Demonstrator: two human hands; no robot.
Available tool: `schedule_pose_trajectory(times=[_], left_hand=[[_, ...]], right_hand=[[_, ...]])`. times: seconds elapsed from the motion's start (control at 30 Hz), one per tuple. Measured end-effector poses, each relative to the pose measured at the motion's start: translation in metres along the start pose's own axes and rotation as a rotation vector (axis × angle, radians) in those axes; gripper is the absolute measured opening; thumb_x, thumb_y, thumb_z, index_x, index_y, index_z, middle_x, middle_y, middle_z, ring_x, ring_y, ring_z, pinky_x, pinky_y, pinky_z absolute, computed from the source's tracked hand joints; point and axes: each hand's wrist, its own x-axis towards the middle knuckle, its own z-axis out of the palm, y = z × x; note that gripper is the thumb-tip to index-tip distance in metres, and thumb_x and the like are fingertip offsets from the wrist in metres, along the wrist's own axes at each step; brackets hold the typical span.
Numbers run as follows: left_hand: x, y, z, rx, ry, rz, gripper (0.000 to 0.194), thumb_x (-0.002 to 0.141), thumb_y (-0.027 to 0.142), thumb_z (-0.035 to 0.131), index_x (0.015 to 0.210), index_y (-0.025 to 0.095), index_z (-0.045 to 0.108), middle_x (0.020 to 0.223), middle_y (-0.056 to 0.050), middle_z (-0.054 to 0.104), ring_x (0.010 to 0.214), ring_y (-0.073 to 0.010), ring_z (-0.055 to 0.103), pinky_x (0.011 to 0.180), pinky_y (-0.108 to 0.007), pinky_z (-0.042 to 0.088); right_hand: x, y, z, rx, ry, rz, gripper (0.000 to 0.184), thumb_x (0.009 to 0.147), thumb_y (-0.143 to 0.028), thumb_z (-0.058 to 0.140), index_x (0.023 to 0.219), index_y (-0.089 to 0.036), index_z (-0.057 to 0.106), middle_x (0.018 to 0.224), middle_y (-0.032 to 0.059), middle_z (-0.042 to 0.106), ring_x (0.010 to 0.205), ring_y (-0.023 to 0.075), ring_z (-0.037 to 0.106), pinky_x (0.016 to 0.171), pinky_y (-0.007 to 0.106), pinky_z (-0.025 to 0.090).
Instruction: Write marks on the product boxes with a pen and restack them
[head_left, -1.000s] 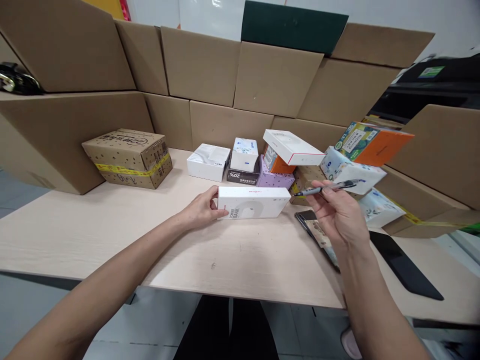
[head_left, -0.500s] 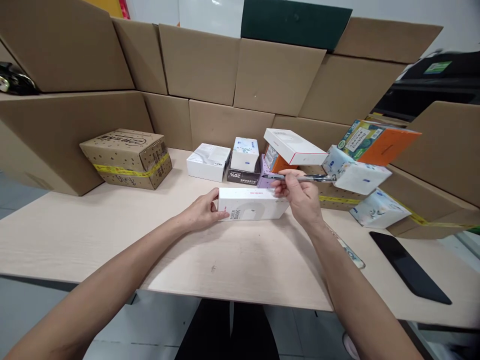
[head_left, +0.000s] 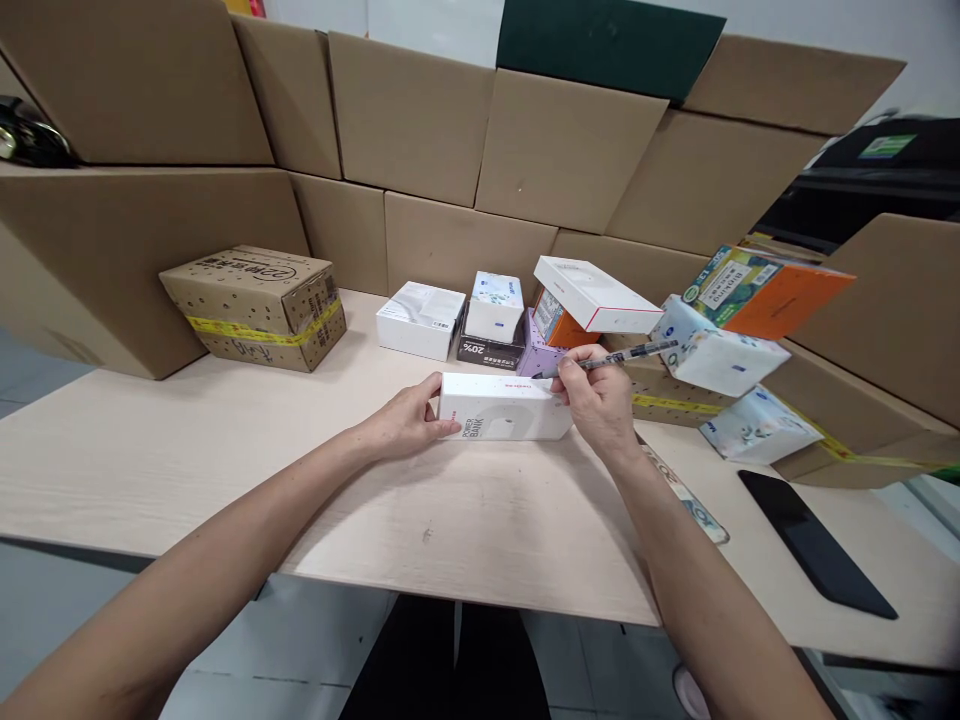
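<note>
A white power bank box (head_left: 499,412) lies on its long side on the light wooden table, printed face toward me. My left hand (head_left: 409,418) grips its left end, thumb on the front and fingers behind. Pinched in my right hand (head_left: 598,398) is a pen (head_left: 630,353), tilted with its tip down to the left, at the box's top edge near the right end. Whether the tip touches the box I cannot tell. The right hand's lower edge is beside the box's right end.
Behind stand a white box (head_left: 420,320), a tissue pack (head_left: 495,307) on a black box (head_left: 491,348), and a white box (head_left: 598,295) on an orange one. At right are stacked tissue packs (head_left: 724,357) and a black phone-like slab (head_left: 814,543). A taped carton (head_left: 255,308) sits left.
My right hand has tilted the pen, lowering its tip from above the box to its top edge. The left hand keeps its grip on the box. The view has shifted slightly.
</note>
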Motion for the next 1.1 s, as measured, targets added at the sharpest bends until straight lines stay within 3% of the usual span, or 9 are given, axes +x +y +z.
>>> schedule_pose_trajectory(times=[0.5, 0.67, 0.83, 0.9, 1.0, 1.1], left_hand=[[0.000, 0.003, 0.000, -0.008, -0.016, -0.009, 0.038, 0.081, 0.038, 0.068, 0.112, 0.022, 0.052, 0.094, -0.003, 0.066, 0.070, -0.0149, 0.056, 0.061, -0.029, 0.047], [-0.001, 0.005, -0.001, -0.022, -0.019, -0.027, 0.037, 0.080, 0.038, 0.070, 0.108, 0.021, 0.053, 0.092, -0.003, 0.066, 0.068, -0.0139, 0.055, 0.059, -0.028, 0.045], [0.001, 0.008, -0.001, -0.128, -0.008, -0.049, 0.041, 0.077, 0.035, 0.072, 0.112, 0.021, 0.055, 0.099, -0.005, 0.067, 0.067, -0.0128, 0.055, 0.058, -0.028, 0.046], [0.001, 0.011, -0.004, -0.254, -0.015, -0.099, 0.044, 0.075, 0.032, 0.074, 0.113, 0.020, 0.055, 0.103, -0.006, 0.066, 0.068, -0.0132, 0.057, 0.056, -0.027, 0.047], [0.002, 0.013, -0.013, -0.412, -0.009, -0.181, 0.049, 0.072, 0.030, 0.076, 0.115, 0.020, 0.053, 0.101, -0.007, 0.065, 0.071, -0.0156, 0.062, 0.052, -0.026, 0.047], [0.001, 0.012, -0.023, -0.439, 0.030, -0.218, 0.053, 0.071, 0.031, 0.077, 0.116, 0.020, 0.050, 0.098, -0.007, 0.066, 0.069, -0.0158, 0.063, 0.049, -0.024, 0.045]], right_hand=[[0.001, -0.006, 0.002, -0.097, -0.049, -0.036, 0.019, 0.089, -0.033, 0.053, 0.074, -0.021, 0.054, 0.059, -0.0031, 0.058, 0.054, 0.0126, 0.052, 0.055, 0.026, 0.040], [-0.001, -0.006, 0.000, 0.217, 0.137, 0.085, 0.021, 0.085, -0.042, 0.059, 0.084, -0.023, 0.051, 0.060, -0.0048, 0.060, 0.045, 0.0104, 0.049, 0.045, 0.022, 0.038], [-0.005, -0.007, -0.034, 0.282, 0.299, 0.164, 0.022, 0.083, -0.040, 0.058, 0.073, -0.023, 0.048, 0.058, -0.0049, 0.054, 0.044, 0.0092, 0.044, 0.040, 0.021, 0.032], [-0.007, -0.003, -0.052, 0.129, 0.188, 0.273, 0.025, 0.085, -0.041, 0.055, 0.069, -0.023, 0.050, 0.055, -0.0034, 0.054, 0.044, 0.0103, 0.045, 0.039, 0.022, 0.030], [-0.010, 0.005, -0.069, -0.232, -0.249, 0.442, 0.032, 0.085, -0.046, 0.056, 0.064, -0.022, 0.051, 0.047, -0.0035, 0.051, 0.042, 0.0120, 0.044, 0.040, 0.024, 0.029], [-0.012, 0.017, -0.068, -0.547, -0.607, 0.437, 0.037, 0.081, -0.047, 0.063, 0.057, -0.023, 0.048, 0.048, -0.0029, 0.054, 0.042, 0.0125, 0.046, 0.045, 0.026, 0.030]])
